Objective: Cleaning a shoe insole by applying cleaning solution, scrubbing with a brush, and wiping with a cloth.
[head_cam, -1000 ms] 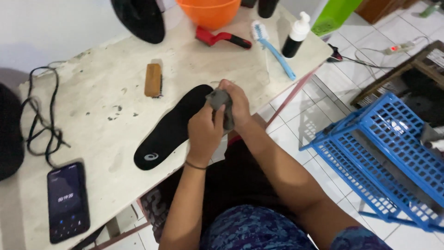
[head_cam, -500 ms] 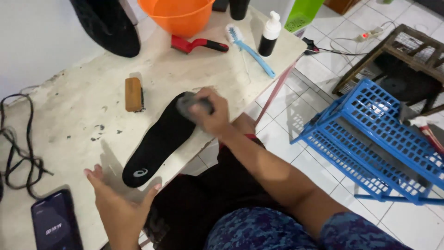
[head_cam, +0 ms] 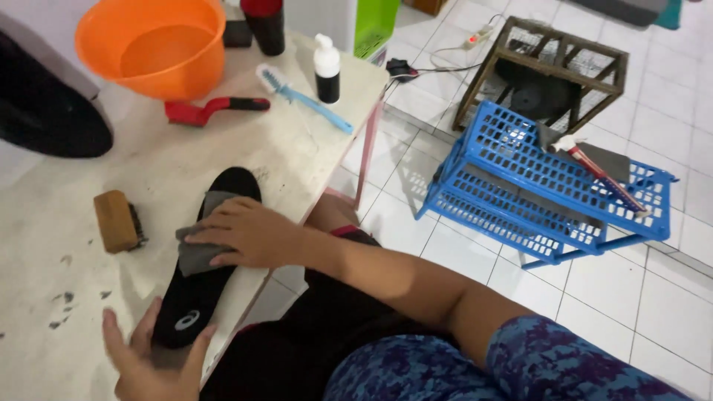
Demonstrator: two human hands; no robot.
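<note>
From the head view, the insole (head_cam: 200, 278) lies flat on the table (head_cam: 297, 160). The right hand (head_cam: 249, 232) presses a grey cloth (head_cam: 194, 254) on it, fingers closed over the cloth. The left hand (head_cam: 152, 364), fingers spread, pins the heel end so it does not slide. A wooden brush (head_cam: 117, 220) lies near.

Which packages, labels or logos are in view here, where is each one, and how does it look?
Small pump bottle: upright at the table's far edge, white top over a black body.
Dark cylindrical container with red top: upright beside the orange basin.
White oval logo: printed at the heel of the black insole, by the left hand.
No screens in view.
</note>
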